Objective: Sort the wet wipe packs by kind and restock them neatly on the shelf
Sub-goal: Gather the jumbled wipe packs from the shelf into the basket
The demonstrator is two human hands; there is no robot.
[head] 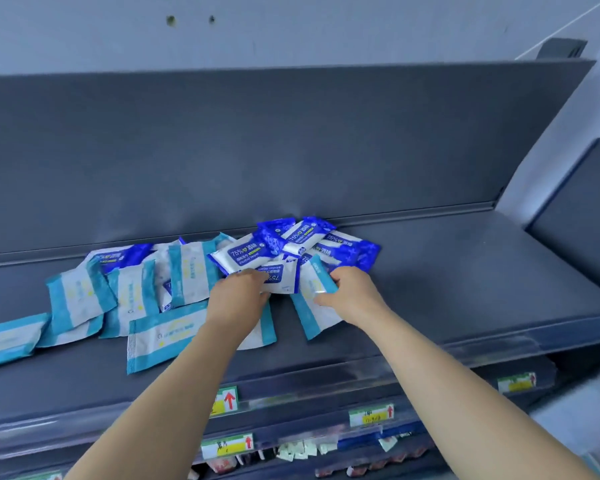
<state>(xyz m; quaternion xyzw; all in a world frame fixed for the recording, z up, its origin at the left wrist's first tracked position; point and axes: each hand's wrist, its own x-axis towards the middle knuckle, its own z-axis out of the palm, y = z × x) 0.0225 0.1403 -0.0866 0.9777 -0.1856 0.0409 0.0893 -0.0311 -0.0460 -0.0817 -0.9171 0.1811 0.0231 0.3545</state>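
A mixed heap of wet wipe packs lies on the dark grey shelf (465, 271). Several dark blue 75% alcohol packs (343, 249) are piled at the back middle. Several teal-and-white packs (80, 299) spread to the left and front. My left hand (239, 296) grips the edge of one blue-and-white alcohol pack (281, 277) at the front of the pile. My right hand (352, 294) pinches a teal-and-white pack (314, 306) just to the right of it. Part of both packs is hidden under my fingers.
The shelf's back panel (291, 150) rises right behind the heap. Bare shelf stretches to the right of the packs. Price tags (371, 415) run along the front rails, and lower shelves (309, 448) hold small goods.
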